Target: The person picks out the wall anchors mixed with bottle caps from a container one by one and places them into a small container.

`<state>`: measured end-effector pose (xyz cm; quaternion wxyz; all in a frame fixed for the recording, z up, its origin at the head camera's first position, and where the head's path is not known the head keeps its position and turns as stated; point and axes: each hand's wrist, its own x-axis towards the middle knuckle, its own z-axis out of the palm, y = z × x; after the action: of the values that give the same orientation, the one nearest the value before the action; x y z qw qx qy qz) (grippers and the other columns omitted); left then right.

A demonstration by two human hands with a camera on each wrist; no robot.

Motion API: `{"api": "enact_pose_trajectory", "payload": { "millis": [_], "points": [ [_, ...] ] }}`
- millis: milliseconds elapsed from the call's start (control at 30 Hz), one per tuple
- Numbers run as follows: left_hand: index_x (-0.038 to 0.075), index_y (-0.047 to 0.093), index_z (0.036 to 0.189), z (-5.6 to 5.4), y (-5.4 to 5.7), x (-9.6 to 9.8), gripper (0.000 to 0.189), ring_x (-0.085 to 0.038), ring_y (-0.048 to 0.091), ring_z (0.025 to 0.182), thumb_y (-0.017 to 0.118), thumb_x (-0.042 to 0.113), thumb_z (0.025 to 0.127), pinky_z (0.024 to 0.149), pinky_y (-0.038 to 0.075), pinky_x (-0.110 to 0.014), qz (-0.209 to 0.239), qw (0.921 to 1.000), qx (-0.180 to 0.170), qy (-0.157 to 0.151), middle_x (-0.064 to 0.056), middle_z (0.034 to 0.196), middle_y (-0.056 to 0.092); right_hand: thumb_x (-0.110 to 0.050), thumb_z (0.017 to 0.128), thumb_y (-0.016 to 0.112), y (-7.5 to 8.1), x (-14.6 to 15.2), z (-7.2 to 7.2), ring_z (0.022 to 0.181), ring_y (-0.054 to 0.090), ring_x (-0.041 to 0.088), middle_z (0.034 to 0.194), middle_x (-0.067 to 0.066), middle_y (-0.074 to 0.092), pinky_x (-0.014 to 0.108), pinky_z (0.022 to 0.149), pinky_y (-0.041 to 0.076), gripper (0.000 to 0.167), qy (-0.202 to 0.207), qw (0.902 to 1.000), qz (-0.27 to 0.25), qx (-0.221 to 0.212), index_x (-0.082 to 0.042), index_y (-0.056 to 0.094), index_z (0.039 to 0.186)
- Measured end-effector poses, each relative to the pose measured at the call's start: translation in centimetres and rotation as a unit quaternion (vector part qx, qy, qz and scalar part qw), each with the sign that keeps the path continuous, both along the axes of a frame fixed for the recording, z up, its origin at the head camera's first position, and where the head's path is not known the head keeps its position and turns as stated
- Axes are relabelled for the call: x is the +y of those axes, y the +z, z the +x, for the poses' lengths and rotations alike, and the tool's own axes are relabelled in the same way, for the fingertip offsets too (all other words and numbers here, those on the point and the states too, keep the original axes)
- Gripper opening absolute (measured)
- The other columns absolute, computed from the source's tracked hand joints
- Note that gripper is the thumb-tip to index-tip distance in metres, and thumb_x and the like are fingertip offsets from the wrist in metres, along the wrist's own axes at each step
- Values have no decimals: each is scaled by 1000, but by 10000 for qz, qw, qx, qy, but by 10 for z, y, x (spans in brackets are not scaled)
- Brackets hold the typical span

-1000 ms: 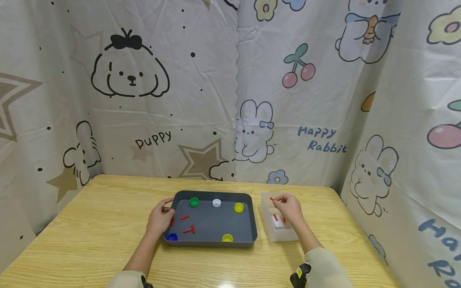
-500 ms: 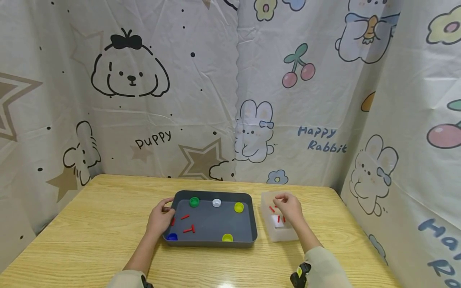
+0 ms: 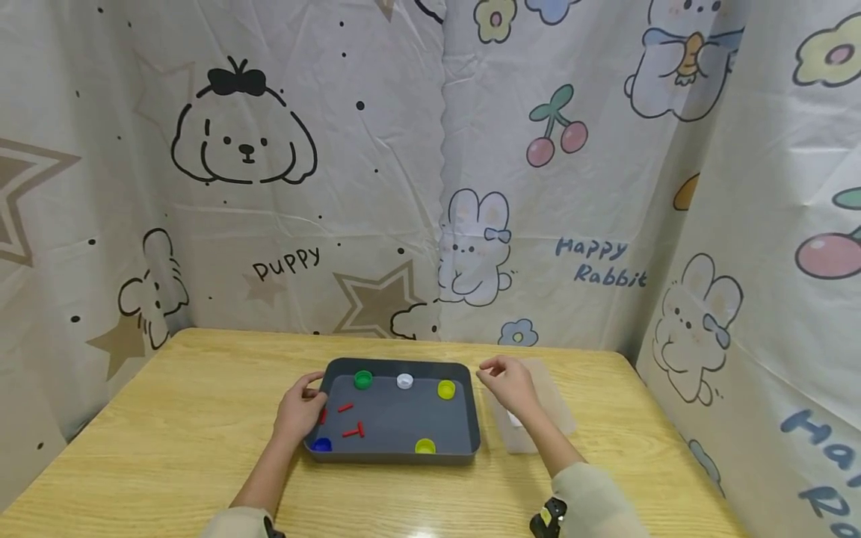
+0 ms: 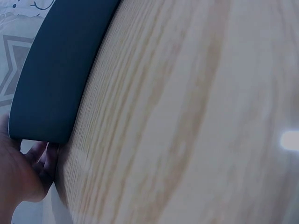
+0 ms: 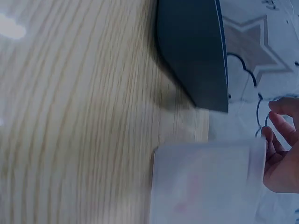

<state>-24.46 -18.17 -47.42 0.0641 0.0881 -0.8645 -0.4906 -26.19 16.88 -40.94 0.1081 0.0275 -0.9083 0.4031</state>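
My left hand (image 3: 300,407) holds the left wall of a dark grey tray (image 3: 390,457), thumb over the rim and fingers outside. Inside the tray, several short red sticks (image 3: 353,431) lie at the left, near a blue cap (image 3: 323,444). My right hand (image 3: 510,385) is above the gap between the tray and a translucent plastic box (image 3: 554,396). Its thumb and index fingertips are close together, and nothing shows between them. In the right wrist view, reddish blurs show through the wall of the box (image 5: 210,182).
A green cap (image 3: 363,379), a white cap (image 3: 404,381) and two yellow caps, one at the back right (image 3: 446,389) and one at the front (image 3: 425,446), sit in the tray. The wooden table (image 3: 202,418) ends at a printed curtain (image 3: 377,187) behind.
The right hand lets go of a red stick, which drops into the translucent box. Then the hand moves left toward the tray's right rim. The left hand stays on the tray.
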Motion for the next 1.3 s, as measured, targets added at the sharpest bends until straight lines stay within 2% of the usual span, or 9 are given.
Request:
{"api": "enact_pose_trajectory", "payload": {
  "millis": [167, 300, 500, 733, 1000, 1300],
  "points": [
    [13, 51, 133, 2, -1, 0, 44, -28, 60, 101, 52, 14, 89, 69, 42, -28, 60, 10000, 55, -5, -18, 110, 61, -18, 82, 69, 2, -31, 5, 80, 53, 17, 83, 4, 61, 30, 69, 42, 10, 577, 9980, 244, 123, -10, 69, 88],
    [13, 51, 133, 1, 0, 0, 44, -27, 60, 100, 53, 13, 89, 69, 41, -27, 64, 10000, 68, 5, -17, 110, 61, -17, 82, 69, 7, -55, 11, 84, 55, 20, 86, 3, 61, 32, 73, 43, 8, 1118, 9926, 411, 230, -11, 69, 88],
    [14, 51, 133, 0, 1, 0, 45, -27, 60, 100, 53, 15, 88, 68, 40, -27, 20, 10000, 79, 23, -17, 110, 62, -19, 84, 68, 9, -84, 16, 84, 54, 18, 92, 4, 59, 29, 69, 43, 13, 1897, 9796, 659, 58, -10, 70, 93],
    [13, 51, 133, 0, 0, 0, 45, -27, 60, 100, 53, 14, 88, 69, 42, -28, 56, 9999, 86, -3, -17, 110, 62, -21, 83, 69, -4, -109, 20, 81, 54, 17, 90, 5, 59, 24, 65, 42, 16, 2508, 9637, 907, -109, -10, 69, 95],
    [12, 51, 133, 1, 1, 1, 45, -27, 61, 100, 53, 14, 88, 70, 43, -30, 48, 10000, 79, 14, -18, 110, 62, -20, 81, 71, -21, -128, 18, 72, 50, 6, 84, 2, 62, 20, 63, 41, 18, 2823, 9523, 1114, -323, -9, 69, 96],
    [13, 51, 133, 0, 0, 0, 45, -27, 61, 100, 53, 14, 88, 70, 42, -29, 33, 10000, 78, 30, -17, 110, 62, -17, 79, 72, -30, -141, 19, 72, 47, 6, 83, 1, 58, 20, 64, 41, 18, 2852, 9481, 1324, -465, -10, 69, 96]
  ]
}}
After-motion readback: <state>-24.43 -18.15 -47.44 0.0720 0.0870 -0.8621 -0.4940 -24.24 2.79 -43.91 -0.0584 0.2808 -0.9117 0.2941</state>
